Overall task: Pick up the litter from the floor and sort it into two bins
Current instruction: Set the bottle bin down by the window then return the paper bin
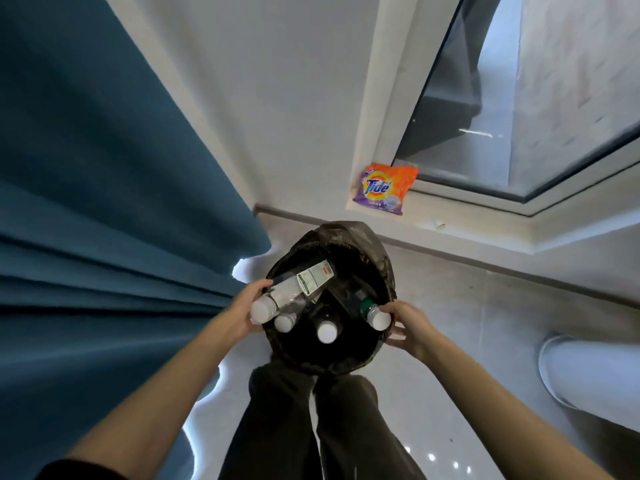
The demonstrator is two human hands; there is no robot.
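Both bare forearms reach forward and converge. Our left hand (247, 311) curls its grip round a clear bottle (294, 289). Our right hand (408, 329): fingers spread, thumb beside a white cap (379, 320); hold unclear.

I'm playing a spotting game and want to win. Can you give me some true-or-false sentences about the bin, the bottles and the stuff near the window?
1. Four white caps show in the bin. True.
2. The left hand holds a red can. False: it holds a clear bottle.
3. A Tide packet sits on the window ledge. True.
4. The curtain is yellow. False: it is blue.
5. The right hand is empty. False: it holds a green-banded bottle at the bin's rim.
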